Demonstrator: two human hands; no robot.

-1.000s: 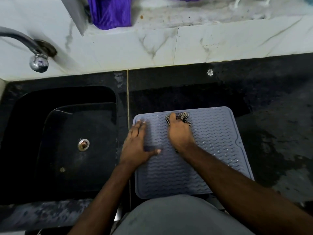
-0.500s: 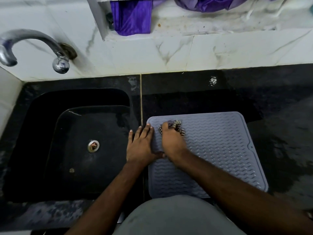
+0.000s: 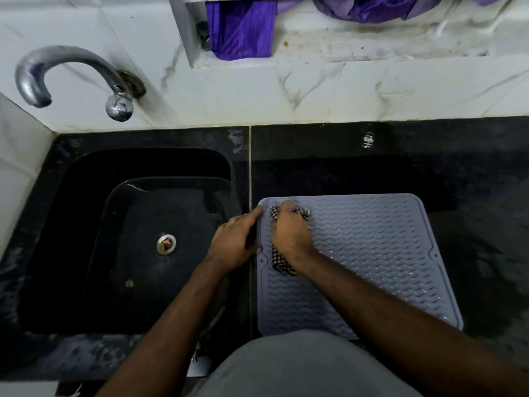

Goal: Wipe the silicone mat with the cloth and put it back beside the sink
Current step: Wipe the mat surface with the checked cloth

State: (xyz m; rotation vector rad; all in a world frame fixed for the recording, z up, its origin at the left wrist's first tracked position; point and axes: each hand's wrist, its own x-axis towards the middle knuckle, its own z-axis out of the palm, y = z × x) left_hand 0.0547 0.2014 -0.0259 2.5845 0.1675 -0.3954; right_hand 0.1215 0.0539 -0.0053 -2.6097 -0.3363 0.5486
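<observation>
A grey-blue silicone mat (image 3: 372, 253) with a wavy ribbed surface lies flat on the black counter just right of the sink (image 3: 86, 196). My right hand (image 3: 290, 234) is bunched around a black-and-white checked cloth (image 3: 279, 263), pressing it onto the mat's far left corner. My left hand (image 3: 234, 242) rests at the mat's left edge, fingers laid along the rim, thumb on the mat, holding it down. Most of the cloth is hidden under my right hand.
The black sink has a metal drain (image 3: 166, 243). A chrome tap (image 3: 57, 73) curves out from the white marble wall above it. Purple fabric (image 3: 240, 30) hangs on a ledge at the back. The black counter (image 3: 472, 224) right of the mat looks wet.
My right hand has slid the cloth leftward across the mat's far edge to its left corner. My left hand has shifted off the mat's surface to its left rim.
</observation>
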